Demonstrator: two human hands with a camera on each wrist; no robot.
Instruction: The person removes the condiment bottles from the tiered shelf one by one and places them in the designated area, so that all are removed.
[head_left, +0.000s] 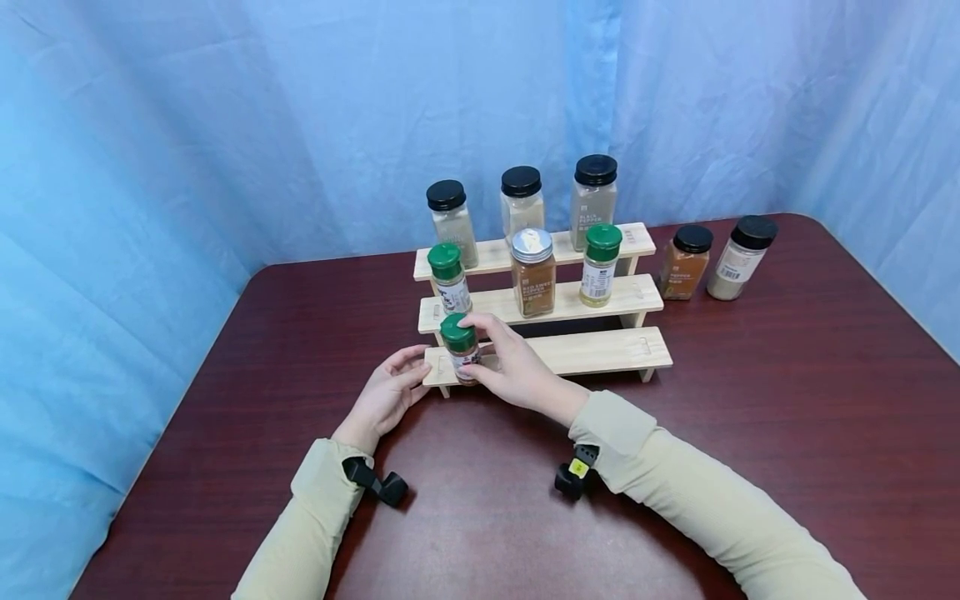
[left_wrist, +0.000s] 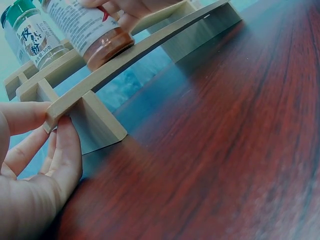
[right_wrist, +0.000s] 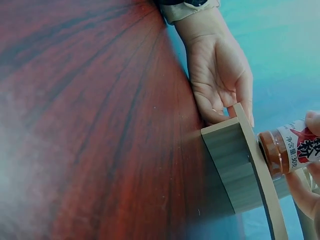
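Observation:
My right hand (head_left: 517, 367) grips a small green-capped spice jar (head_left: 460, 354) with red-brown powder at the left end of the lowest step of a wooden tiered rack (head_left: 600, 351). In the right wrist view the base of this spice jar (right_wrist: 272, 152) is right at the step's surface, slightly tilted in the left wrist view. The left end of that same step is pinched by my left hand (head_left: 390, 390), fingertips above and below the board (left_wrist: 62, 102) in the left wrist view. Just behind, another green-capped jar (head_left: 452, 287) stands on the middle step.
The middle step also bears a silver-lidded red pepper jar (head_left: 534, 279) and a green-capped jar (head_left: 598, 271). Black-lidded jars stand on the top step, one a black pepper jar (head_left: 592, 208). Right of the rack, an orange-brown pepper jar (head_left: 684, 268) and a pale jar (head_left: 737, 265) stand on the table.

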